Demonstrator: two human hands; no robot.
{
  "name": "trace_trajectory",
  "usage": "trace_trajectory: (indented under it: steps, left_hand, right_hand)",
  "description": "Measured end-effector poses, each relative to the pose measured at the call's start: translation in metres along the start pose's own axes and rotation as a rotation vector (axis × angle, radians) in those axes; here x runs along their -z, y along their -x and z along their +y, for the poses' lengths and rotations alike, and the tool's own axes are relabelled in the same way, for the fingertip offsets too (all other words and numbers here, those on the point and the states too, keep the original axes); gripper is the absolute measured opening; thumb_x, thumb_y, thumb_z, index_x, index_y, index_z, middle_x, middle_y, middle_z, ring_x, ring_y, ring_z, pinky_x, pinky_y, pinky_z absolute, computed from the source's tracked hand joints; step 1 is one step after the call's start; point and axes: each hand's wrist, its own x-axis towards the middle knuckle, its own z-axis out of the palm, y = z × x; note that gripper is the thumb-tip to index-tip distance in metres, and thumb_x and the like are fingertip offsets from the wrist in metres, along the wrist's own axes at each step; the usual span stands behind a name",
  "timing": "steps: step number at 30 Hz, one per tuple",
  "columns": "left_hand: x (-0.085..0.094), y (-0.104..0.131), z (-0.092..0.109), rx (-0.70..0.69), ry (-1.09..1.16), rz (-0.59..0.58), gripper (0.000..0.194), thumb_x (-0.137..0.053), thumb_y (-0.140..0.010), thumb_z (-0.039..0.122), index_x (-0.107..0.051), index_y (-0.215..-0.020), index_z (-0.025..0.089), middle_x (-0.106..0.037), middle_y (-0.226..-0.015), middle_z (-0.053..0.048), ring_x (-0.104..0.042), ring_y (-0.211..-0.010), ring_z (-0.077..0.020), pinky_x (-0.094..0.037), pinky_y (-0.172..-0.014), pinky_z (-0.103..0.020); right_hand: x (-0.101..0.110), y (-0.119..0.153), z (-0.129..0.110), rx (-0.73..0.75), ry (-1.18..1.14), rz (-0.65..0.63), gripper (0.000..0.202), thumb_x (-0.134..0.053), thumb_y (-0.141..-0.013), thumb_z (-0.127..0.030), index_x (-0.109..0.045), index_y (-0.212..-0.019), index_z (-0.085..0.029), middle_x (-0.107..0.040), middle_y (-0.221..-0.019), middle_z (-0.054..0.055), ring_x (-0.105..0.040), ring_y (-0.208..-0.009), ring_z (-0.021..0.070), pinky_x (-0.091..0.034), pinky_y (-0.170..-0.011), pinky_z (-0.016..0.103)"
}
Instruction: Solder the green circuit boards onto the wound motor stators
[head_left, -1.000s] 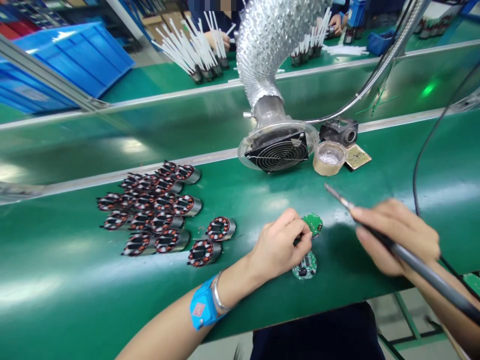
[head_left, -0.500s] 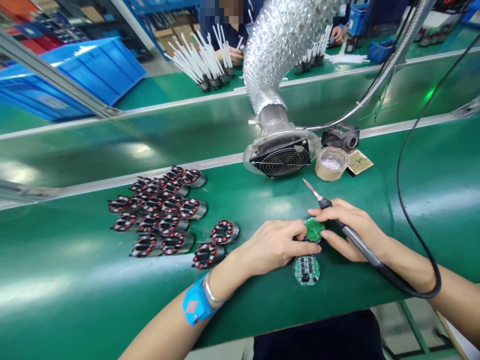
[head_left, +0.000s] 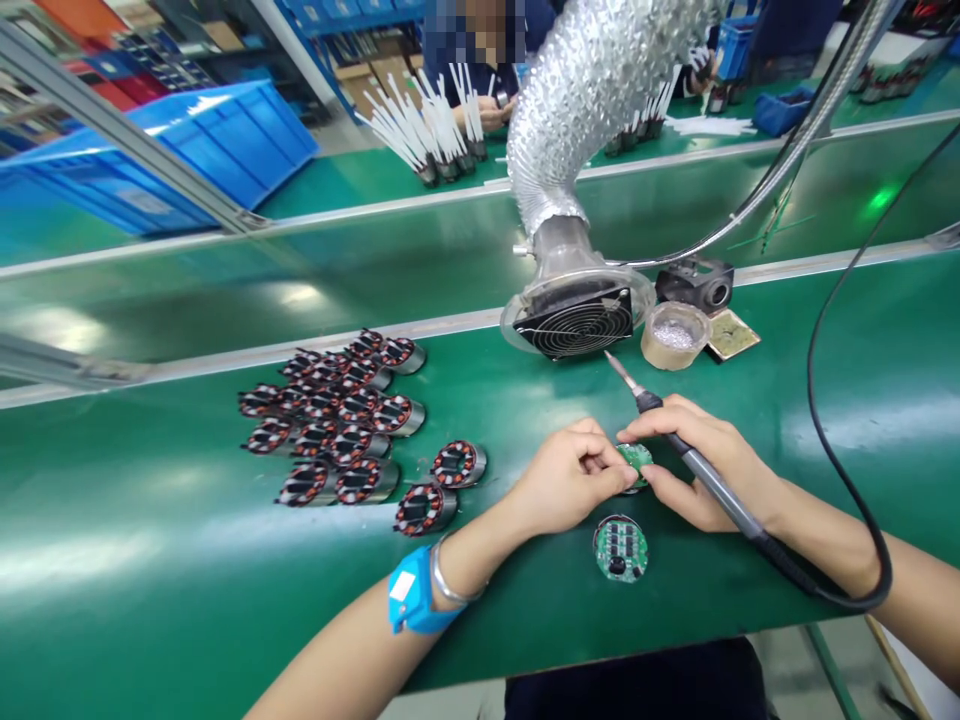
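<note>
My right hand grips a soldering iron whose bare tip points up and left, away from the work. Its thumb and forefinger also rest at the edge of a small round green circuit board. My left hand is closed, with its thumb and fingertips pinching at the left side of that board and hiding part of it. What lies under the board is mostly hidden. Just below my hands, a second round circuit board with black components faces up on the green bench.
Several copper-wound motor stators are grouped on the left. A fume extractor fan hangs from a foil duct. Behind my right hand are a tub, a soldering iron stand and a square pad. The iron's cable loops right.
My left hand has drawn its stretched fingers in from around the board to a pinch at its left side. The lower board is more exposed. The whole view has shifted slightly.
</note>
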Motion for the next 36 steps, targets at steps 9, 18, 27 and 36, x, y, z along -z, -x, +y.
trace_trajectory:
  steps: [9,18,27,36]
  left_hand:
    - [-0.007,0.011,0.000,-0.290,-0.245,0.257,0.005,-0.061,-0.080,0.017,-0.064,-0.076,0.016,-0.051,-0.079,-0.001,-0.051,-0.065,-0.0103,-0.046,-0.057,-0.023]
    - [0.001,0.002,-0.003,-0.221,-0.210,0.229,0.008,-0.059,-0.076,0.012,-0.059,-0.069,0.016,-0.058,-0.075,0.000,-0.055,-0.067,-0.0112,-0.046,-0.063,-0.023]
    - [0.007,-0.002,0.003,-0.306,-0.279,0.136,0.011,-0.061,-0.076,0.011,-0.059,-0.067,0.017,-0.062,-0.075,0.000,-0.057,-0.073,-0.0129,-0.045,-0.069,-0.025]
    - [0.010,0.003,0.002,-0.535,-0.594,0.085,0.015,-0.055,-0.089,0.020,-0.058,-0.075,0.018,-0.063,-0.071,0.000,-0.054,-0.070,-0.0136,-0.043,-0.076,-0.030]
  right_hand:
    - [-0.009,-0.008,-0.003,0.127,0.081,0.073,0.028,-0.053,-0.085,-0.005,-0.056,-0.109,-0.020,-0.065,-0.079,0.001,-0.054,-0.069,0.0144,-0.048,-0.068,0.030]
    - [-0.012,-0.004,-0.002,0.108,0.083,0.062,0.035,-0.053,-0.084,-0.005,-0.058,-0.116,-0.019,-0.067,-0.081,0.002,-0.056,-0.069,0.0146,-0.051,-0.066,0.028]
    - [-0.009,0.002,-0.003,0.006,0.068,0.067,0.032,-0.054,-0.086,-0.008,-0.057,-0.115,-0.023,-0.070,-0.092,0.003,-0.064,-0.081,0.0151,-0.054,-0.076,0.029]
    - [-0.013,0.006,-0.003,0.049,0.124,0.081,0.032,-0.050,-0.089,-0.007,-0.055,-0.118,-0.021,-0.069,-0.090,0.004,-0.061,-0.076,0.0151,-0.054,-0.071,0.029]
